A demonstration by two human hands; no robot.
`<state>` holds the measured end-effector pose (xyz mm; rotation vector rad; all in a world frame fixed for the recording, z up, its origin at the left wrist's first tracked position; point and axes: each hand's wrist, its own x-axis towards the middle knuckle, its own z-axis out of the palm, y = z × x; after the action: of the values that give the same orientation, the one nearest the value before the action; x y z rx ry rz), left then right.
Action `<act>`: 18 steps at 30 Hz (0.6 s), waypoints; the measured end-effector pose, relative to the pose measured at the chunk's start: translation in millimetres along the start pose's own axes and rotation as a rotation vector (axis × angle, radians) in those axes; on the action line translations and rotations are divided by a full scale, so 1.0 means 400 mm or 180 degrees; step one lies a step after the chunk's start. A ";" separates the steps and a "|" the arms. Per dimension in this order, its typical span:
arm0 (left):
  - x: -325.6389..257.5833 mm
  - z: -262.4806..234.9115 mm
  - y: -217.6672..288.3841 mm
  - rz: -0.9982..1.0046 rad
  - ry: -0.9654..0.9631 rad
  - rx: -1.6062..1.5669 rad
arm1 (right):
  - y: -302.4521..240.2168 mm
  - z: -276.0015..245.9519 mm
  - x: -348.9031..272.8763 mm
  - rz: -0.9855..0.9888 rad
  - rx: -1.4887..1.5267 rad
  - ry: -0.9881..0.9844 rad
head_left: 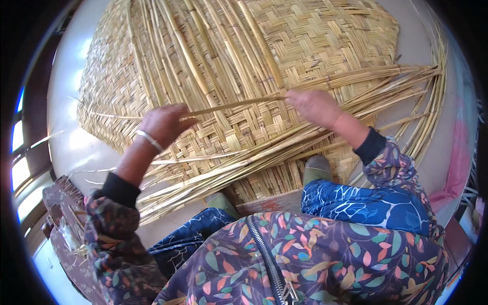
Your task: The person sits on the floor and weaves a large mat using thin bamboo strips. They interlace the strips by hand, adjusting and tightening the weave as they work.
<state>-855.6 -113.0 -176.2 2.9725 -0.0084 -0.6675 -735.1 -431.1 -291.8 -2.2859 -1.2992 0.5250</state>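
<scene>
A thin reed strip (pixel 239 103) is stretched between my two hands, just above a large woven reed mat (pixel 325 38). My left hand (pixel 163 124), with a pale bangle at the wrist, grips one part of the strip, its thumb pointing right. My right hand (pixel 314 108) pinches the strip farther right, fingers closed. Beyond my hands, several long unwoven reed stalks (pixel 190 56) run away from me over the mat. Nearer to me, a loose bundle of split reeds (pixel 264 145) lies slantwise across the mat, reaching to the far right.
My boots (pixel 318 169) rest at the mat's near edge, beside a reddish wooden board (pixel 269 202). More long reeds (pixel 432 117) curve along the right side over the pale floor (pixel 66 107). Pink cloth (pixel 457 157) lies at the right rim. A patterned, cloth-covered thing (pixel 63 203) stands at left.
</scene>
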 end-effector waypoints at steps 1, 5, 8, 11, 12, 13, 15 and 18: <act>-0.035 -0.016 -0.038 -0.0184 0.0017 -0.0034 | 0.008 -0.023 0.002 0.0084 0.0039 -0.0048; -0.155 -0.059 -0.142 -0.0447 0.0116 0.0004 | 0.074 -0.067 -0.026 0.0777 -0.0372 -0.0298; -0.234 -0.027 -0.193 -0.0595 0.0087 -0.0204 | 0.132 -0.066 -0.057 0.0998 -0.0453 -0.0376; -0.282 0.047 -0.210 -0.0920 0.0065 -0.0274 | 0.164 -0.090 -0.098 0.1187 -0.0790 -0.0499; -0.301 0.089 -0.231 -0.0802 0.0141 -0.0260 | 0.175 -0.092 -0.108 0.1222 -0.0905 -0.0486; -0.316 0.124 -0.241 -0.0850 0.0069 -0.0314 | 0.184 -0.096 -0.117 0.1264 -0.1024 -0.0471; -0.330 0.166 -0.231 -0.0999 -0.0102 -0.0491 | 0.200 -0.116 -0.137 0.1473 -0.1259 -0.0675; -0.344 0.230 -0.224 -0.1044 0.0001 -0.0586 | 0.212 -0.142 -0.159 0.1612 -0.1444 -0.0717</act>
<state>-1020.7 -28.5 -208.6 2.8185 0.5207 -0.6585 -676.6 -535.8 -286.0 -3.0394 -0.9987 0.7300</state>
